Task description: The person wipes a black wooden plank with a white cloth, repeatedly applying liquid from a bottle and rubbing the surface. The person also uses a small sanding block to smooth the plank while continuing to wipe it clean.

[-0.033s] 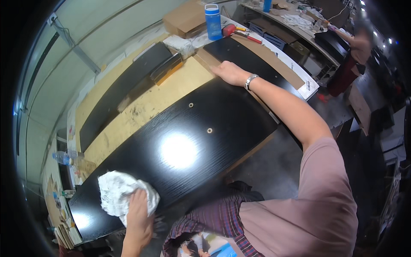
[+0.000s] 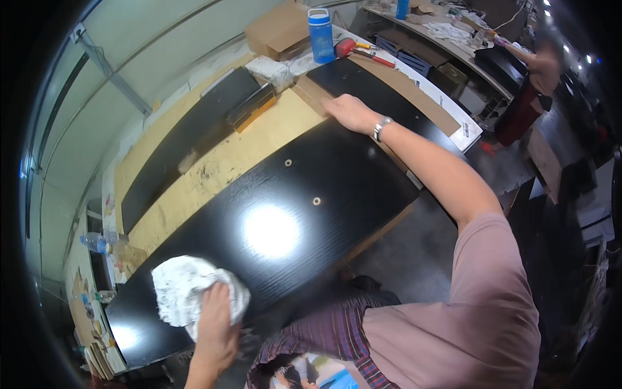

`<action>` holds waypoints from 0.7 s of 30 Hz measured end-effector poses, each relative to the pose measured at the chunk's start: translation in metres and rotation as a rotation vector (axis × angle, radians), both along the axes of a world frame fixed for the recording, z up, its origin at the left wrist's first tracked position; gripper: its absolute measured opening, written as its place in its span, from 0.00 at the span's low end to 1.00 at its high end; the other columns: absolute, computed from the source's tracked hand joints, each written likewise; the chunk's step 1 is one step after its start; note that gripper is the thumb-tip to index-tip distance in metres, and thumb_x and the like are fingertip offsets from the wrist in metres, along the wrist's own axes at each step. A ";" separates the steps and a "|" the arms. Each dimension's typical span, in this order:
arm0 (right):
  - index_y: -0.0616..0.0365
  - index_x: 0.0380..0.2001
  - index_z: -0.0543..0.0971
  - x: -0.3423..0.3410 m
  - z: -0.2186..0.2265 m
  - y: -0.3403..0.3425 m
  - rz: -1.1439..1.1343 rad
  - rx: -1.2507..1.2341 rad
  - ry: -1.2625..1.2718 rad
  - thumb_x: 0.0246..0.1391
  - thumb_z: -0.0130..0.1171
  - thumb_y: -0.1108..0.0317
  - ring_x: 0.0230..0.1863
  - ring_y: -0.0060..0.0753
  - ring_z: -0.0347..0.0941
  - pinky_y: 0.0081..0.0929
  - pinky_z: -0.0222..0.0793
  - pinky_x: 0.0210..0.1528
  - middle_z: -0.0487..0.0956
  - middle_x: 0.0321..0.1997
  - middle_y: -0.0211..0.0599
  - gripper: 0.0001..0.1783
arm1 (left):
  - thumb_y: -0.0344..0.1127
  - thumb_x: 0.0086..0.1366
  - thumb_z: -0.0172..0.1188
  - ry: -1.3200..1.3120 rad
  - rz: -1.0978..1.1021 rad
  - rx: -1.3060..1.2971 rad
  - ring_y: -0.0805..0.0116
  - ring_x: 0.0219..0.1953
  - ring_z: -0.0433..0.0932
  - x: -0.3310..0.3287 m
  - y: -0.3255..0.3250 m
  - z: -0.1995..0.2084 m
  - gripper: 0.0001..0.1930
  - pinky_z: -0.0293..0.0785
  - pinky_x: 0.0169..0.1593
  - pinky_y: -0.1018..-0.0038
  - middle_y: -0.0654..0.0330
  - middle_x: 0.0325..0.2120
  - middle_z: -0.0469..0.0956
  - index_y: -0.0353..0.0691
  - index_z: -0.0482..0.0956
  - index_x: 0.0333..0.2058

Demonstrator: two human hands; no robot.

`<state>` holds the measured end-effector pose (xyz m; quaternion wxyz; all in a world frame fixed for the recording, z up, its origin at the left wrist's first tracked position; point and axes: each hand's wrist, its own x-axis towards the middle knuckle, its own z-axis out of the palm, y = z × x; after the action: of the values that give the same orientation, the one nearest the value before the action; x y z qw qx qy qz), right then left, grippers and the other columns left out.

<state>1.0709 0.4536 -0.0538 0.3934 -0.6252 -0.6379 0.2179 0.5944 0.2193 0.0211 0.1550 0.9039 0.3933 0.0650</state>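
A large black wood-grain panel (image 2: 350, 168) with two small brass-coloured ringed holes lies across the workbench in front of me. My left hand (image 2: 217, 324) is closed on a crumpled white cloth (image 2: 184, 292) and presses it against the panel's near left part. At the panel's far right end, my right hand (image 2: 353, 113) is curled over the edge, its fingertips partly hidden. That wrist wears a metal-banded watch (image 2: 380, 128). Bright light reflects off the panel's middle.
Behind lies a curved black piece (image 2: 188, 142) on the yellowish board (image 2: 214, 175). A smaller black panel (image 2: 376, 91), blue bottle (image 2: 321, 39), red-headed mallet (image 2: 345, 47) and cardboard box (image 2: 278, 32) are at the far end. A person (image 2: 541, 78) works at another bench on the right.
My left hand and the white cloth have shifted slightly to the right on the panel. My right hand stays at the far end.
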 end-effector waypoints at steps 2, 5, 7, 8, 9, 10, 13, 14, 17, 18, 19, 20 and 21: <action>0.69 0.26 0.79 0.014 0.001 -0.024 -0.018 -0.075 0.159 0.69 0.51 0.49 0.26 0.30 0.73 0.36 0.69 0.35 0.78 0.22 0.40 0.30 | 0.25 0.57 0.63 -0.002 -0.105 -0.060 0.36 0.69 0.62 0.040 0.018 0.002 0.34 0.54 0.71 0.44 0.40 0.64 0.67 0.26 0.66 0.64; 0.67 0.47 0.82 0.034 0.002 -0.155 0.017 -0.122 0.422 0.72 0.52 0.51 0.34 0.12 0.69 0.16 0.67 0.39 0.80 0.34 0.25 0.25 | 0.29 0.57 0.67 -0.017 -0.309 -0.097 0.39 0.70 0.62 0.115 0.045 0.005 0.35 0.55 0.71 0.47 0.42 0.65 0.67 0.28 0.67 0.63; 0.70 0.50 0.80 0.018 0.003 -0.214 0.021 -0.109 0.427 0.72 0.51 0.53 0.34 0.11 0.67 0.16 0.65 0.38 0.77 0.32 0.24 0.26 | 0.32 0.57 0.68 -0.061 -0.462 -0.041 0.43 0.68 0.65 0.157 0.057 0.006 0.35 0.58 0.69 0.48 0.43 0.63 0.69 0.29 0.68 0.63; 0.70 0.49 0.79 0.000 0.001 -0.225 -0.022 0.092 0.396 0.72 0.52 0.56 0.33 0.14 0.66 0.19 0.66 0.38 0.77 0.31 0.24 0.23 | 0.32 0.57 0.68 -0.047 -0.523 -0.024 0.45 0.67 0.66 0.179 0.063 0.007 0.35 0.61 0.68 0.50 0.45 0.61 0.71 0.29 0.69 0.63; 0.70 0.49 0.79 -0.010 -0.001 -0.231 -0.100 0.139 0.406 0.72 0.53 0.58 0.33 0.16 0.66 0.21 0.66 0.38 0.76 0.29 0.25 0.22 | 0.32 0.58 0.67 -0.070 -0.561 -0.001 0.45 0.67 0.66 0.199 0.080 0.001 0.34 0.61 0.68 0.51 0.44 0.61 0.71 0.30 0.69 0.63; 0.70 0.50 0.78 -0.022 -0.002 -0.237 -0.152 0.200 0.428 0.72 0.53 0.59 0.32 0.18 0.66 0.23 0.66 0.38 0.76 0.28 0.25 0.20 | 0.32 0.59 0.66 -0.122 -0.516 0.029 0.45 0.68 0.65 0.208 0.098 -0.007 0.33 0.61 0.68 0.51 0.43 0.61 0.71 0.29 0.69 0.63; 0.69 0.51 0.78 -0.028 -0.025 -0.236 -0.263 0.071 0.519 0.70 0.54 0.62 0.31 0.20 0.64 0.26 0.66 0.36 0.75 0.28 0.26 0.19 | 0.31 0.63 0.63 -0.087 -0.392 0.181 0.44 0.70 0.64 0.214 0.152 -0.011 0.30 0.58 0.70 0.50 0.41 0.64 0.70 0.28 0.69 0.63; 0.69 0.51 0.78 -0.032 -0.032 -0.234 -0.306 0.102 0.490 0.70 0.54 0.63 0.30 0.20 0.64 0.25 0.66 0.36 0.75 0.28 0.26 0.18 | 0.31 0.64 0.61 -0.046 -0.373 0.196 0.43 0.70 0.63 0.216 0.143 -0.009 0.28 0.56 0.72 0.49 0.42 0.65 0.69 0.29 0.70 0.63; 0.70 0.51 0.80 -0.039 -0.020 -0.225 -0.347 0.195 0.586 0.65 0.51 0.72 0.28 0.17 0.63 0.20 0.65 0.34 0.77 0.31 0.29 0.16 | 0.31 0.62 0.64 -0.009 -0.477 -0.007 0.46 0.72 0.62 0.203 0.103 0.001 0.31 0.52 0.74 0.48 0.44 0.66 0.69 0.32 0.70 0.64; 0.71 0.51 0.80 -0.044 -0.013 -0.218 -0.374 0.266 0.654 0.64 0.50 0.73 0.28 0.16 0.64 0.19 0.66 0.34 0.79 0.33 0.31 0.17 | 0.31 0.60 0.65 0.012 -0.488 -0.087 0.47 0.72 0.63 0.204 0.098 0.007 0.32 0.52 0.74 0.48 0.45 0.65 0.70 0.34 0.72 0.64; 0.71 0.54 0.79 -0.046 -0.014 -0.217 -0.359 0.268 0.664 0.63 0.49 0.75 0.30 0.17 0.67 0.18 0.66 0.36 0.81 0.38 0.34 0.19 | 0.29 0.60 0.64 -0.028 -0.460 -0.112 0.46 0.72 0.63 0.193 0.103 0.003 0.30 0.51 0.75 0.49 0.45 0.65 0.70 0.34 0.72 0.63; 0.71 0.57 0.78 -0.046 -0.014 -0.217 -0.353 0.273 0.668 0.61 0.47 0.77 0.33 0.17 0.69 0.18 0.67 0.38 0.82 0.43 0.37 0.22 | 0.29 0.62 0.63 -0.043 -0.361 -0.078 0.47 0.71 0.63 0.189 0.110 0.001 0.29 0.52 0.74 0.48 0.46 0.64 0.71 0.33 0.72 0.63; 0.71 0.59 0.77 -0.046 -0.014 -0.218 -0.349 0.279 0.676 0.59 0.46 0.79 0.35 0.17 0.72 0.17 0.68 0.40 0.84 0.48 0.41 0.25 | 0.30 0.63 0.62 -0.057 -0.261 -0.044 0.47 0.71 0.63 0.187 0.118 0.000 0.28 0.53 0.73 0.47 0.46 0.64 0.71 0.33 0.72 0.63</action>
<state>1.0245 0.2360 -0.0679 0.6933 -0.5576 -0.3803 0.2526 0.7813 0.3370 0.0211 0.1931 0.9416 0.2691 0.0611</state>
